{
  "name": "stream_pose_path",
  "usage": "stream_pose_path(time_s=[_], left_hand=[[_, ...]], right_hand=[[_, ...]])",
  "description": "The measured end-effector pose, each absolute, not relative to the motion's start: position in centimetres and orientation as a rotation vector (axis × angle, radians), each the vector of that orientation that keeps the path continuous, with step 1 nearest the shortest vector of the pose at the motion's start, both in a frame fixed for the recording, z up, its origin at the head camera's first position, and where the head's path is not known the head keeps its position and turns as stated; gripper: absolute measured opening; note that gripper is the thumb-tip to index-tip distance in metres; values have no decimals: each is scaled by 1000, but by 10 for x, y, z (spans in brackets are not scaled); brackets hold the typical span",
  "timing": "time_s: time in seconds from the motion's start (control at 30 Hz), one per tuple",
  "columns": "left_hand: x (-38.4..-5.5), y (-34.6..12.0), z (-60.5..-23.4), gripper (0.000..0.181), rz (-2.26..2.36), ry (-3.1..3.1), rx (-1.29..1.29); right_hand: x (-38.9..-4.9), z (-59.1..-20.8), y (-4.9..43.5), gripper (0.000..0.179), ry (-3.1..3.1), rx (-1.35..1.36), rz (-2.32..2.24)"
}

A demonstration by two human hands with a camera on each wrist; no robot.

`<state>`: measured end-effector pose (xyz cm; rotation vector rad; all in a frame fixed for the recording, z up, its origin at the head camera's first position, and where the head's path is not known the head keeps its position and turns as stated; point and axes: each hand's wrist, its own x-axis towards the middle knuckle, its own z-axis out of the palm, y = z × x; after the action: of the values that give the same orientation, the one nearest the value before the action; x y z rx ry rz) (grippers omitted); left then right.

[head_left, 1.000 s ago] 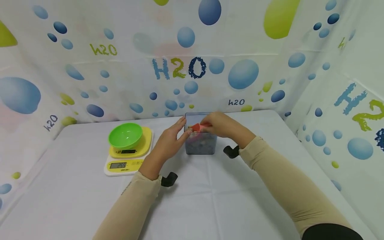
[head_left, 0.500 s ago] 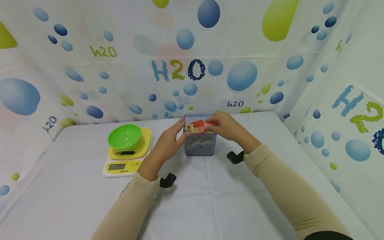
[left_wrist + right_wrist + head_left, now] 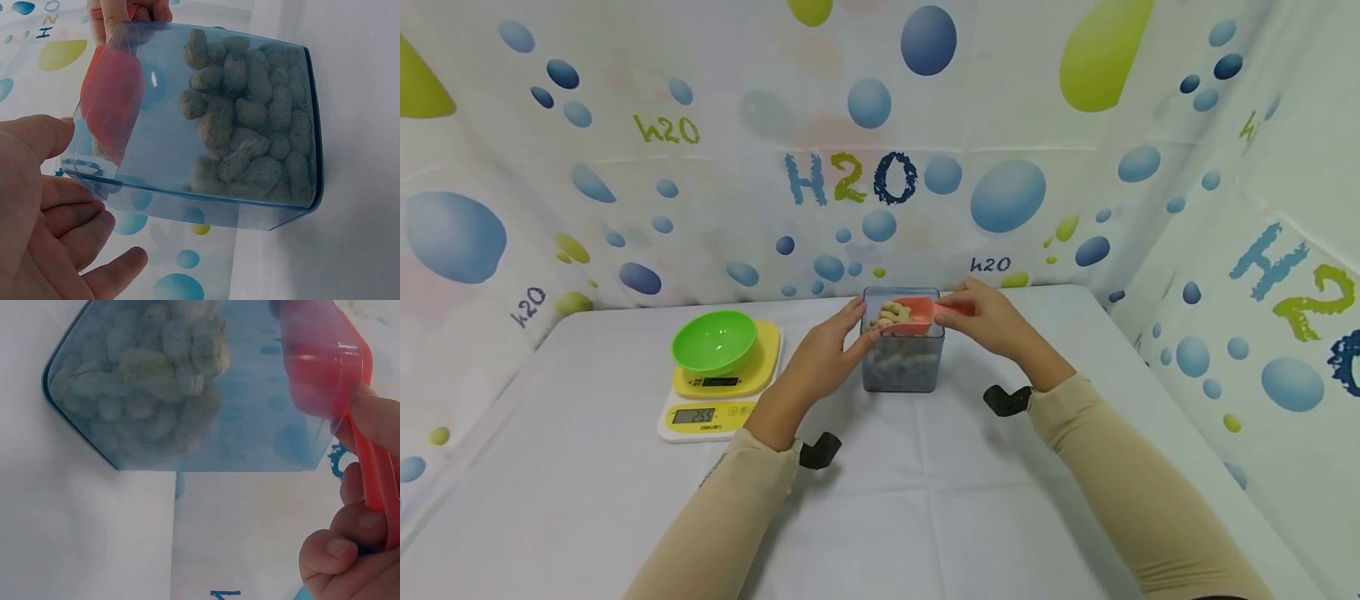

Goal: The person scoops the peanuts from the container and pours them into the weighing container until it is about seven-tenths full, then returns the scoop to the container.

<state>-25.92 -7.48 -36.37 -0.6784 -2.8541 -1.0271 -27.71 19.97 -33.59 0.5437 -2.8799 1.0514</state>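
Note:
A red scoop (image 3: 922, 312) lies level at the mouth of a clear bluish box (image 3: 901, 375), with unshelled peanuts (image 3: 892, 314) heaped in it. My right hand (image 3: 988, 321) grips the scoop's handle (image 3: 377, 472) between thumb and fingers. At the box's left side, my left hand (image 3: 822, 354) touches the rim corner, thumb at the front and fingers loosely extended along the wall. Through the transparent side, more peanuts (image 3: 250, 119) show piled in the lower part of the box. The scoop bowl is seen through the wall in both wrist views.
To the left stands a yellow and white kitchen scale (image 3: 715, 417) with a green bowl (image 3: 715, 343) on it. Its display seems to read 255. A white cloth (image 3: 880, 517) covers the table, and a patterned curtain (image 3: 700, 200) hangs behind.
The scoop has come up out of the box's contents, bringing peanuts into view. My right hand has drawn back to the right with it. My left hand stays at the rim.

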Motion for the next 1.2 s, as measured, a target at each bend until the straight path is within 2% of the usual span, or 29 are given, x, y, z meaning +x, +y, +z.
stream_pose_path(time_s=[0.4,0.77,0.97,1.2], left_hand=[[-259,-76,-363,66,-1023,-2879,-669],[-256,-85,-356,68,-939,-2873,-691],[-253,-110,-340,69,-863,-2881,-633],[-246,-164,-336,72,-846,-2914,-465]], right_hand=[[-276,-334,198,40,-2870,566,1000],[-274,-324,194,45,-2854,546,959],[-274,-311,184,43,-2801,554,963],[-275,-299,145,41,-2746,643,1023]])
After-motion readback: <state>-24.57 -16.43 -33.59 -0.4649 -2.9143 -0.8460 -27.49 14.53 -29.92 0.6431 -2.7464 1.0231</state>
